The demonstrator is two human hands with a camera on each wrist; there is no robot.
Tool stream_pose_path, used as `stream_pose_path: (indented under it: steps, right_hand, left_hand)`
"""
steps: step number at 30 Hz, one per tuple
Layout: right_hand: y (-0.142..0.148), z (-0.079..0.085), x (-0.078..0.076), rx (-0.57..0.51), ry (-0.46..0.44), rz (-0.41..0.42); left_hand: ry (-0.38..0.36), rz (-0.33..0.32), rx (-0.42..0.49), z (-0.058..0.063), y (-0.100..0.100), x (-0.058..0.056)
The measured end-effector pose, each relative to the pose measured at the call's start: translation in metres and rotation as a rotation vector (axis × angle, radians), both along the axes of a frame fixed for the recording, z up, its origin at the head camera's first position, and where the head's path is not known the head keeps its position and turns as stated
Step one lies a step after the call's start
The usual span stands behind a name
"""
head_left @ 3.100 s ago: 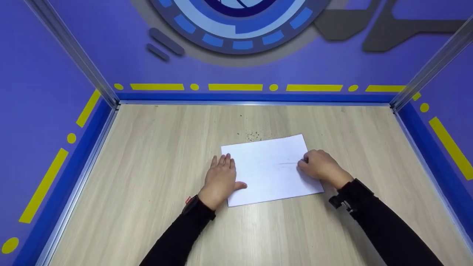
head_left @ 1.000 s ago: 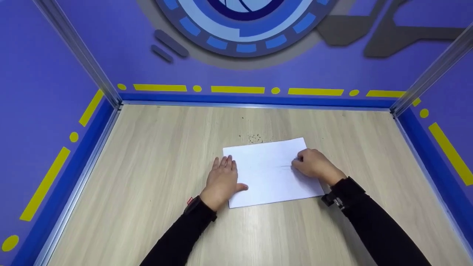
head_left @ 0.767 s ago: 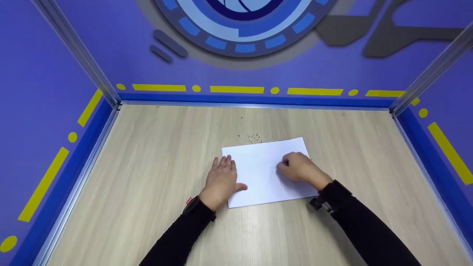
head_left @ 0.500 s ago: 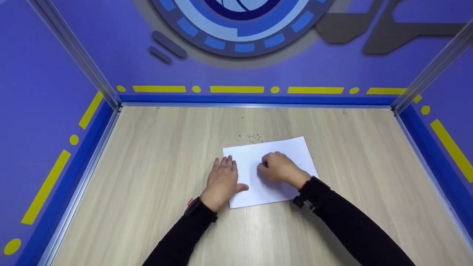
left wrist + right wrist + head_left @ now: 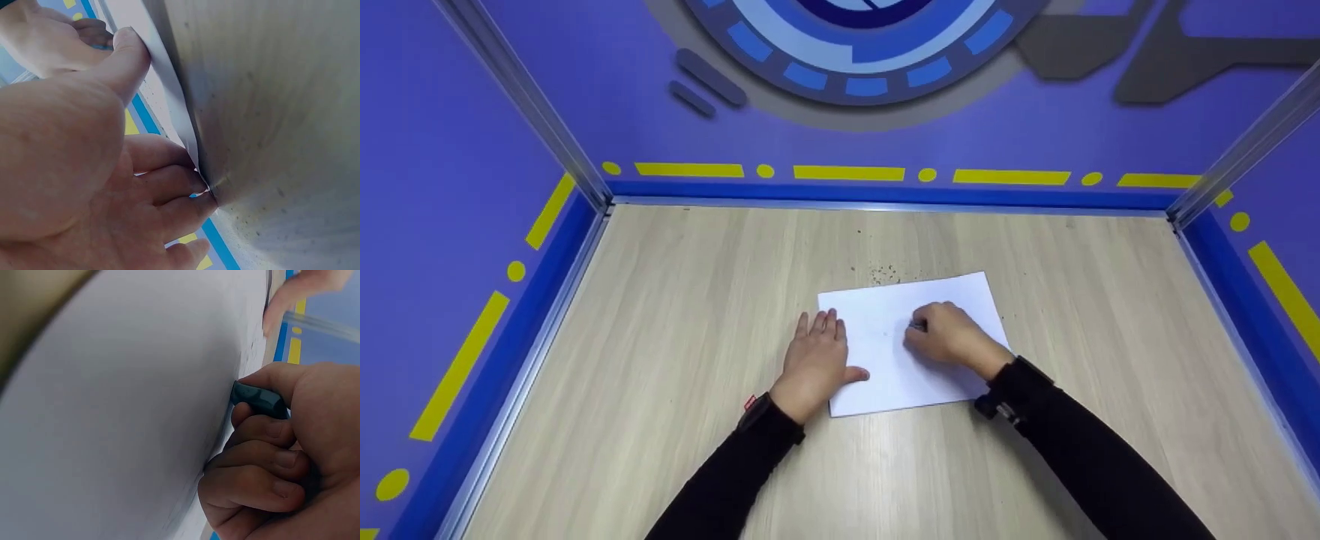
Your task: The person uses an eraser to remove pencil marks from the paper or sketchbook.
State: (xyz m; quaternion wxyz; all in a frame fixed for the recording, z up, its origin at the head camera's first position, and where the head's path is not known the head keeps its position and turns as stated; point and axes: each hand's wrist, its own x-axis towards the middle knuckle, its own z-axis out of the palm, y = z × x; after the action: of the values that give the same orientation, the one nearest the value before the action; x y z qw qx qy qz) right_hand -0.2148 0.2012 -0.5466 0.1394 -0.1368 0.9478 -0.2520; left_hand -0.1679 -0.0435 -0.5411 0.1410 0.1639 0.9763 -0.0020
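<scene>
A white sheet of paper (image 5: 885, 390) lies slightly turned on the table, with a faint small mark (image 5: 885, 334) left of the right hand. My left hand (image 5: 815, 364) rests along the sheet's left edge, fingers straight and thumb spread over the paper. Curled over the middle-right of the sheet, my right hand (image 5: 952, 337) pinches a small dark blue-green eraser (image 5: 260, 399). In the right wrist view the eraser's end is right at the paper, between thumb and index finger. Most of its body is hidden by the fingers.
Dark crumbs (image 5: 885, 274) are scattered on the wood-grain table (image 5: 720, 300) just behind the sheet. A blue-purple panel (image 5: 855, 142) closes off the back, with more panels at both sides. Metal rails run along the table's edges.
My right hand has slid left from the sheet's right edge with the eraser, then slightly back right. The grey line on the paper's right part has faded from view. The left hand stays put.
</scene>
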Motion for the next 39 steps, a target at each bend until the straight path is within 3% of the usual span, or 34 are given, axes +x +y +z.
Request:
stream_pose_path:
  steps: [10, 15, 22, 27, 34, 39]
  right_hand:
    - [0.091, 0.002, 0.004, 0.007, -0.081, -0.132]
    - [0.118, 0.005, 0.007, 0.036, -0.101, -0.187]
    - [0.115, 0.004, 0.015, 0.077, -0.025, -0.201]
    - [0.112, 0.005, 0.017, 0.100, -0.055, -0.221]
    - [0.108, 0.009, 0.019, -0.015, -0.087, -0.274]
    - [0.100, 0.012, 0.017, -0.046, -0.084, -0.255]
  left_hand:
    - [-0.006, 0.003, 0.008, 0.000, 0.001, 0.001]
    - [-0.003, 0.001, 0.010, 0.001, 0.001, -0.001]
    - [0.019, -0.013, -0.004, 0.001, 0.000, 0.001]
    - [0.028, -0.010, -0.025, -0.001, 0.000, 0.002]
    - [0.031, -0.015, -0.018, 0.000, 0.002, 0.003]
    - [0.032, -0.012, -0.019, 0.000, 0.001, 0.003]
